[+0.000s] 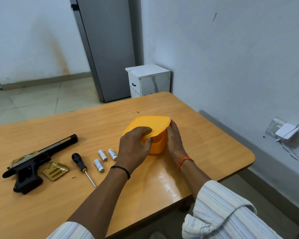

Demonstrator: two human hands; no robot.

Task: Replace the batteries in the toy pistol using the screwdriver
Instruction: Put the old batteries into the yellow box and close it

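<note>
Striped sleeves point(219, 209) lead to both hands at an orange container point(158, 144) on the table point(205, 147): left hand point(135, 149) pinches its lid point(150, 125) edge, right hand point(174, 137) curls round its side. Toy pistol point(33, 161), screwdriver point(81, 165) and batteries point(103, 155) lie left of it.

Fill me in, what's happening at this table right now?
A person is working on a yellow container: the left hand grips the lid at its near edge, which is lifted, while the right hand holds the container's side. To the left lie the toy pistol, its gold cover off beside it, a small screw, the screwdriver and three batteries, all untouched on the table.
</note>
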